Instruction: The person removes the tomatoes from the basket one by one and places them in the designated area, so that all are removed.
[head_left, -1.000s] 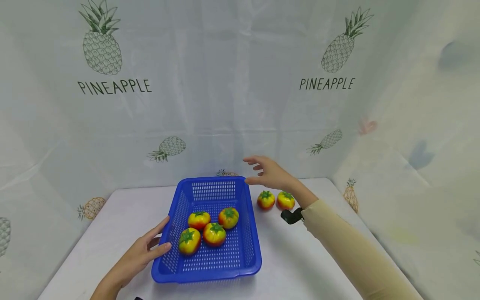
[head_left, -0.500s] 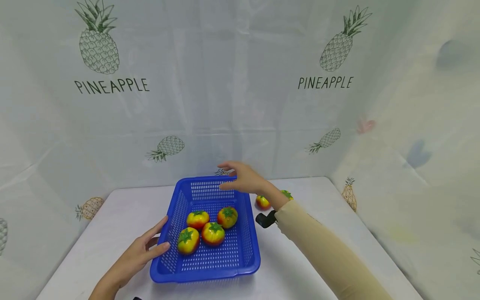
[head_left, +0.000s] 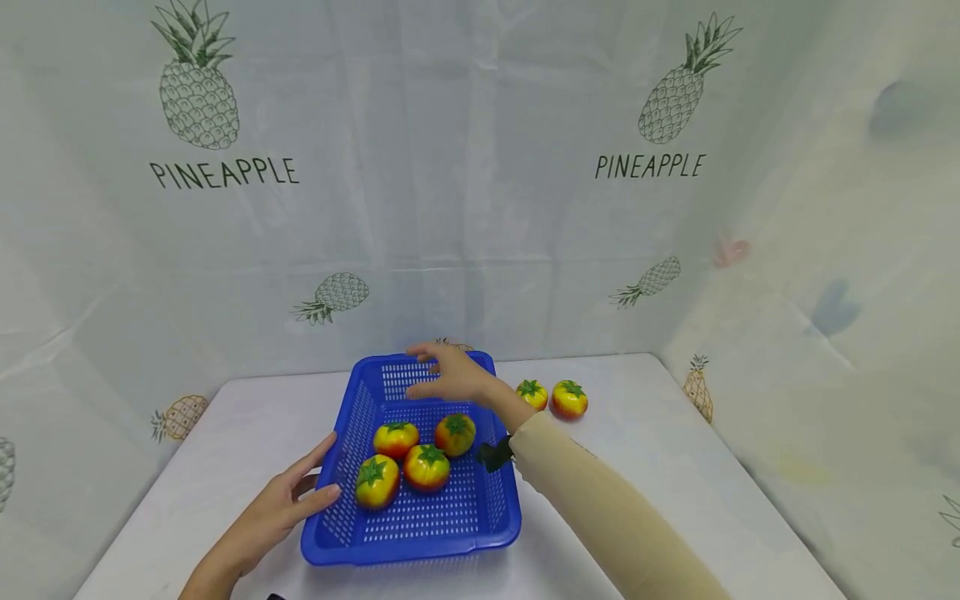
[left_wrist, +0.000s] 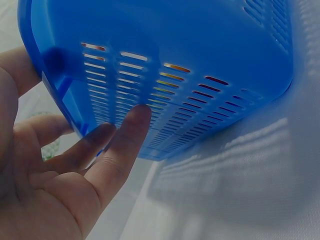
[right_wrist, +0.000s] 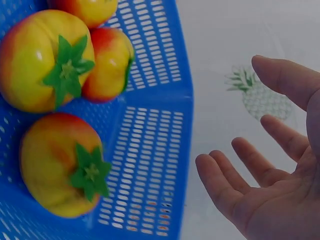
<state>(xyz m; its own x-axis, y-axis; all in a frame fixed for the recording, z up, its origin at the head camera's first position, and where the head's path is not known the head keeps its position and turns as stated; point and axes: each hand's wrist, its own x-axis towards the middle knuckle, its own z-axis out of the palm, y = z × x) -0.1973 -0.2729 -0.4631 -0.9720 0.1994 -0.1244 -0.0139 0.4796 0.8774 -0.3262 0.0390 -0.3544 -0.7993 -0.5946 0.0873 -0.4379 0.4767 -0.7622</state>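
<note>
Head view: left hand [head_left: 279,502] at the left long side of the blue basket [head_left: 412,553], thumb and forefinger at its rim; left wrist view puts other fingertips against the outer slotted wall, so the basket's edge sits in a light grip. Basket's long axis runs near to far from the person. Four yellow-red fruits [head_left: 427,468] inside it, clustered mid-basket and toward its left side. Right hand [head_left: 452,375] above the basket's far end, fingers spread, thumb well apart, nothing in its grasp. Inside fruits lie below it and toward the basket's near end. Two loose fruits [head_left: 570,400] on the table [head_left: 675,454] past the basket's far right side, the nearer one partly behind the right wrist. Right hand clearly the nearer to both; left hand across the basket from them.
</note>
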